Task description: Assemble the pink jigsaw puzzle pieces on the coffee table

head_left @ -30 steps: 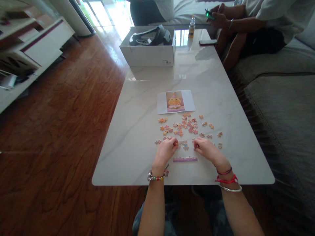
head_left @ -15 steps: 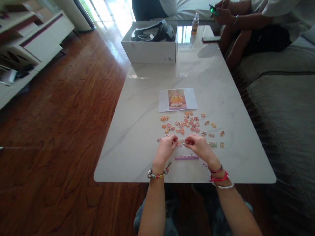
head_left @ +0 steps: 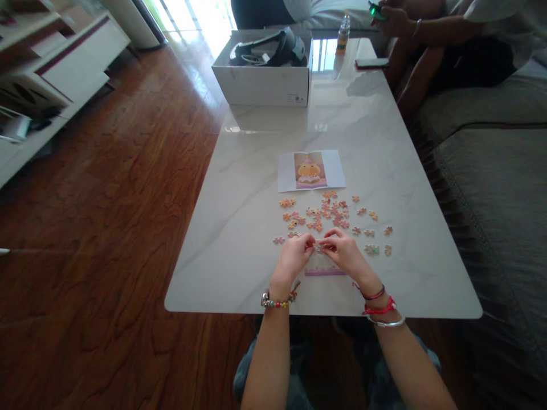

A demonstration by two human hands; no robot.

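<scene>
Jigsaw pieces [head_left: 318, 247], presumably light, stiff and best held by their edges, sit between my left hand [head_left: 294, 255] and right hand [head_left: 347, 253], fingertips of each pinched closed on them, just beyond the purple jigsaw strip [head_left: 325, 273].

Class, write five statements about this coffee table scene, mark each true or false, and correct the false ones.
1. The left hand and right hand have fingertips close together at pale puzzle pieces. True.
2. The printed picture lies on the coffee table beyond the loose puzzle pieces. True.
3. The bright red bracelet is on the left wrist. False: the bright red bracelet is on the right wrist.
4. The purple puzzle strip lies beyond the printed picture. False: the purple puzzle strip lies on the near side of the loose puzzle pieces.
5. The headset sits in the white box. True.
</scene>
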